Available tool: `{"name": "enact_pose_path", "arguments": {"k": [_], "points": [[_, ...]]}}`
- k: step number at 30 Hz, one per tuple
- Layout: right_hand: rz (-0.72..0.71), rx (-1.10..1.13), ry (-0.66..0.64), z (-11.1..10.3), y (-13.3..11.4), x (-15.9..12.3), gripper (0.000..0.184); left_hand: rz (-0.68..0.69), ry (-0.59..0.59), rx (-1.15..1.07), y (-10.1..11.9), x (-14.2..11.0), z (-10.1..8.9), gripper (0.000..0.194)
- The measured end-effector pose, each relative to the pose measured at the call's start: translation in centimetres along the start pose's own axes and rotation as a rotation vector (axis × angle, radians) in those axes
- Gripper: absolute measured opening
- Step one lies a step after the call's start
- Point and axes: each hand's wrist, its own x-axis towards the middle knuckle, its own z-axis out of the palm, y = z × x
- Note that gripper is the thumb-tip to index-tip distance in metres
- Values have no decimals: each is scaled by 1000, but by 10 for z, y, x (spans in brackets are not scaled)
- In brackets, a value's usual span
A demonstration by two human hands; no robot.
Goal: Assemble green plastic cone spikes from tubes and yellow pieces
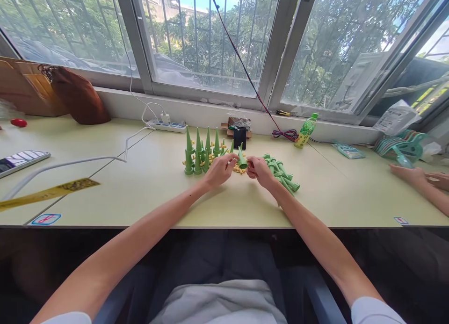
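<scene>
A light green cone (242, 159) is held up between my hands over the table, slightly tilted, its wide end down. My left hand (220, 169) is closed, with fingertips against the cone's left side. At the cone's right edge, my right hand (260, 169) has its fingers pinched together; what they hold is hidden. Small yellow pieces (240, 170) lie in a pile beneath and behind the cone. To the left stand several upright green cones (198, 151), some stacked, with yellow pieces among them. Several green tubular parts (286, 176) lie heaped beside my right hand.
Behind the yellow pile are a black phone-like object (240, 138) and a small box. A drink bottle (306, 131) stands back right. A power strip (166, 125), white cable (87, 161), brown bag (79, 95) and phone (23, 161) are left. Another person's hands (410, 174) work far right.
</scene>
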Motion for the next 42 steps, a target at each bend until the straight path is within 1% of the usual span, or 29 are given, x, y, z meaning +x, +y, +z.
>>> {"name": "enact_pose_path", "arguments": {"k": [1, 4, 6, 9, 13, 17, 21, 23, 24, 28, 32, 36, 39, 42], "points": [[13, 17, 9, 0, -2, 0, 31, 25, 1, 7, -1, 0, 0, 21], [52, 48, 13, -1, -4, -1, 30, 74, -29, 2, -3, 0, 0, 35], [77, 49, -16, -1, -4, -1, 32, 91, -45, -1, -4, 0, 0, 33], [93, 26, -100, -1, -2, -1, 36, 84, -43, 1, -5, 0, -1, 24], [94, -11, -182, -1, -1, -2, 38, 86, -47, -6, -7, 1, -2, 22], [47, -31, -215, 0, 1, -4, 39, 88, -56, -10, -6, 1, -4, 28], [5, -44, -235, -1, 3, -4, 34, 79, -63, -17, 0, 1, -5, 32], [-16, -54, -244, -1, 3, -4, 32, 39, -76, -59, 4, 0, -5, 33], [-31, -61, -246, 0, 2, -4, 31, -4, -98, -100, 5, -1, -5, 33], [-88, -71, -247, 2, 1, -5, 31, -141, -147, -350, 7, -1, -4, 37], [-121, -51, -270, 2, 0, -5, 33, -229, -179, -552, 7, -1, -4, 43], [-132, -64, -245, 0, 3, -3, 37, -310, -192, -748, 9, 1, -5, 50], [-134, -84, -227, -1, 6, -1, 37, -354, -181, -807, 8, 2, -4, 58], [-103, -90, -171, 2, 6, -1, 37, -352, -152, -749, 6, 3, -2, 60]]}}
